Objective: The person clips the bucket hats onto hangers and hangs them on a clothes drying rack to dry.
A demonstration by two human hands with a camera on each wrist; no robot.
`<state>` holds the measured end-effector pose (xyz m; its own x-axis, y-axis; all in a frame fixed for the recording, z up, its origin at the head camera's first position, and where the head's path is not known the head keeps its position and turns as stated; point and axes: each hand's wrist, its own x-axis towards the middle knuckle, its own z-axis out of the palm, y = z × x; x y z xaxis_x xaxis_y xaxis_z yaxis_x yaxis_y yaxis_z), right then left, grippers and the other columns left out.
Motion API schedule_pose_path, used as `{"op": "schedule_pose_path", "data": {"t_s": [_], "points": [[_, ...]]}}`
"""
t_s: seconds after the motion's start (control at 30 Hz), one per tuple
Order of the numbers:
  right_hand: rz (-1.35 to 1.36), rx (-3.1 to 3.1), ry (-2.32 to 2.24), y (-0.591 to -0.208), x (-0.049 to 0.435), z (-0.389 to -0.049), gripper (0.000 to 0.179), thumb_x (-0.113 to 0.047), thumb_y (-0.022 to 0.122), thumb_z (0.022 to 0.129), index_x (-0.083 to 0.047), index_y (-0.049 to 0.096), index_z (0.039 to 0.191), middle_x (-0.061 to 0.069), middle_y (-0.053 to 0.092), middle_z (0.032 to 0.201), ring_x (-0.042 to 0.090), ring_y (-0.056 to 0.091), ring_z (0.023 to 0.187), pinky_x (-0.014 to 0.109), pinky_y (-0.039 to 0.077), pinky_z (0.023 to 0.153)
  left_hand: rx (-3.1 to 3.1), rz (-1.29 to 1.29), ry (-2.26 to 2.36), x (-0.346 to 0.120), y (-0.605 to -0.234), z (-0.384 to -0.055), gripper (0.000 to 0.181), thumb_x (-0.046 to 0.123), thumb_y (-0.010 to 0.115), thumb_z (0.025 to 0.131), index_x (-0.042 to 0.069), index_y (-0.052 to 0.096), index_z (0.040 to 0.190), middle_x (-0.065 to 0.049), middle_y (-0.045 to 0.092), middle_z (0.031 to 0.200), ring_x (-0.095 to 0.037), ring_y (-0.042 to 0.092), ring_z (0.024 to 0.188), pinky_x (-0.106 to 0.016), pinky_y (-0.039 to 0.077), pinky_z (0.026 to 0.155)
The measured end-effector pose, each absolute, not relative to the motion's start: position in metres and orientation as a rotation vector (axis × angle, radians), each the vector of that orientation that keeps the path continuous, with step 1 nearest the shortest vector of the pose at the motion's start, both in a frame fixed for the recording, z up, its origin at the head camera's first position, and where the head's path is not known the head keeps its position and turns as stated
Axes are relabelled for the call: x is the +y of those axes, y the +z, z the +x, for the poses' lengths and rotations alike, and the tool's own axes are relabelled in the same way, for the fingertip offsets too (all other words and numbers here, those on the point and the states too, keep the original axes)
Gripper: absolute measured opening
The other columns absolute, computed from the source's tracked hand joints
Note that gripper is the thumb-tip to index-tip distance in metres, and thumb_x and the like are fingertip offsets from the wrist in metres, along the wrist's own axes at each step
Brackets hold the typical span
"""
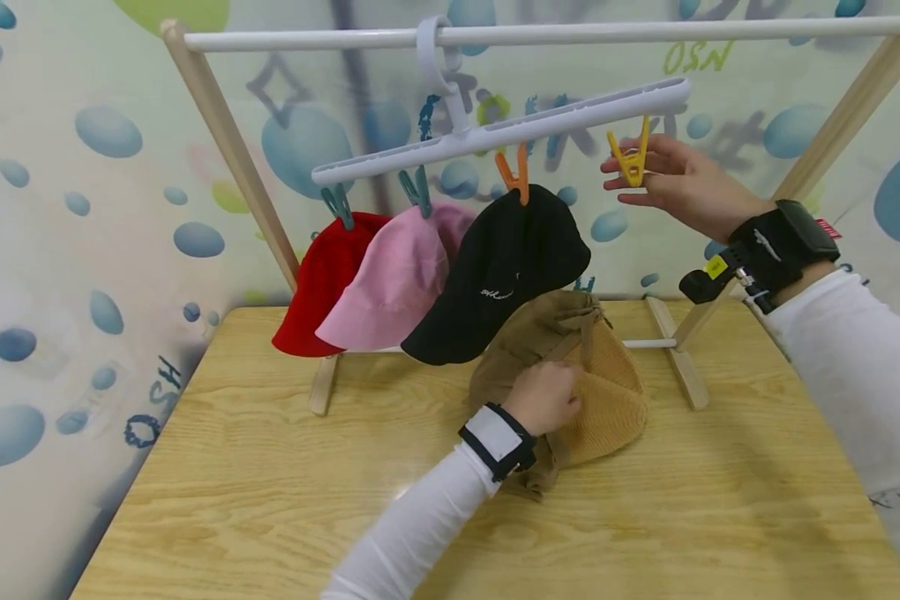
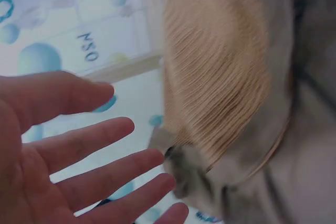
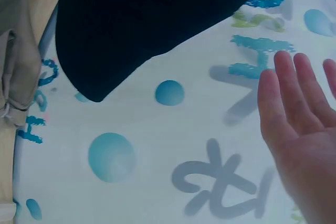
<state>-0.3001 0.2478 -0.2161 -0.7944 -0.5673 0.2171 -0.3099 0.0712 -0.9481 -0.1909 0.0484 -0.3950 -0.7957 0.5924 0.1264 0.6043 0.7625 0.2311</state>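
Observation:
A white clip hanger (image 1: 495, 133) hangs tilted from a rail, its right end higher. From it hang a red hat (image 1: 318, 283), a pink bucket hat (image 1: 390, 292) and a black cap (image 1: 506, 271), each on a clip. A yellow clip (image 1: 633, 158) hangs near the right end. My right hand (image 1: 678, 179) is at this clip, fingers extended; the right wrist view shows them straight. On the table is a tan woven hat with brown cloth (image 1: 607, 400). My left hand (image 1: 543, 398) is beside it, fingers spread in the left wrist view; contact is unclear.
The white rail (image 1: 667, 32) rests on wooden side posts (image 1: 228, 154) with feet on the wooden table (image 1: 285, 492). Teal clips (image 1: 416, 192) and an orange clip (image 1: 516, 173) hold the hanging hats. A patterned backdrop (image 1: 60, 250) stands behind.

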Motion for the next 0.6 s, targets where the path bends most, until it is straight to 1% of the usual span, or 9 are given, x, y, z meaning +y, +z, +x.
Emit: {"op": "schedule_pose_path", "data": {"t_s": [0.03, 0.13, 0.23, 0.33, 0.43, 0.53, 0.6], "points": [[-0.923, 2.096, -1.826, -0.215, 0.248, -0.299, 0.041, 0.003, 0.041, 0.097, -0.006, 0.039, 0.137, 0.013, 0.048, 0.133, 0.021, 0.051, 0.120, 0.027, 0.041, 0.098, -2.915, -0.993, -0.368, 0.051, -0.399, -0.190, 0.010, 0.021, 0.068, 0.089, 0.012, 0.066, 0.093, 0.001, 0.064, 0.083, -0.013, 0.062, 0.076, -0.027, 0.048, 0.061], [-0.997, 1.992, -1.890, -0.211, 0.248, -0.296, 0.042, 0.007, 0.038, 0.095, -0.006, 0.044, 0.135, 0.014, 0.049, 0.133, 0.024, 0.051, 0.121, 0.031, 0.039, 0.102, -2.935, -1.015, -0.258, 0.058, -0.409, -0.186, 0.020, 0.026, 0.069, 0.088, 0.013, 0.067, 0.104, 0.000, 0.066, 0.093, -0.013, 0.063, 0.082, -0.027, 0.049, 0.064], [-1.014, 1.917, -1.957, -0.208, 0.244, -0.293, 0.044, 0.007, 0.036, 0.093, -0.005, 0.046, 0.135, 0.016, 0.051, 0.133, 0.028, 0.050, 0.122, 0.034, 0.038, 0.103, -2.967, -1.027, -0.190, 0.063, -0.418, -0.182, 0.032, 0.031, 0.069, 0.088, 0.015, 0.065, 0.115, -0.003, 0.064, 0.103, -0.016, 0.062, 0.088, -0.028, 0.049, 0.068], [-1.000, 1.888, -2.014, -0.205, 0.239, -0.291, 0.039, 0.004, 0.038, 0.095, -0.002, 0.048, 0.132, 0.018, 0.053, 0.130, 0.029, 0.051, 0.120, 0.034, 0.039, 0.101, -3.021, -1.005, -0.201, 0.065, -0.426, -0.179, 0.039, 0.034, 0.069, 0.087, 0.016, 0.062, 0.121, -0.004, 0.061, 0.111, -0.020, 0.060, 0.096, -0.031, 0.050, 0.072], [-1.009, 1.840, -2.054, -0.204, 0.236, -0.291, 0.031, 0.001, 0.041, 0.098, 0.000, 0.049, 0.129, 0.019, 0.055, 0.127, 0.030, 0.051, 0.119, 0.032, 0.041, 0.099, -3.055, -0.972, -0.234, 0.066, -0.432, -0.177, 0.043, 0.036, 0.070, 0.087, 0.016, 0.060, 0.124, -0.005, 0.058, 0.115, -0.023, 0.056, 0.104, -0.034, 0.050, 0.078], [-0.999, 1.739, -2.125, -0.204, 0.234, -0.291, 0.027, -0.001, 0.044, 0.100, 0.003, 0.047, 0.127, 0.019, 0.057, 0.125, 0.031, 0.053, 0.118, 0.032, 0.043, 0.098, -3.070, -0.954, -0.223, 0.066, -0.437, -0.175, 0.054, 0.042, 0.072, 0.085, 0.017, 0.057, 0.130, -0.006, 0.055, 0.121, -0.023, 0.051, 0.113, -0.036, 0.049, 0.083], [-0.981, 1.659, -2.180, -0.204, 0.233, -0.291, 0.027, -0.003, 0.044, 0.101, 0.004, 0.046, 0.127, 0.020, 0.058, 0.123, 0.032, 0.054, 0.117, 0.033, 0.044, 0.097, -3.094, -0.942, -0.209, 0.067, -0.440, -0.173, 0.062, 0.048, 0.072, 0.083, 0.018, 0.053, 0.134, -0.006, 0.051, 0.127, -0.023, 0.047, 0.119, -0.038, 0.048, 0.084]]}}
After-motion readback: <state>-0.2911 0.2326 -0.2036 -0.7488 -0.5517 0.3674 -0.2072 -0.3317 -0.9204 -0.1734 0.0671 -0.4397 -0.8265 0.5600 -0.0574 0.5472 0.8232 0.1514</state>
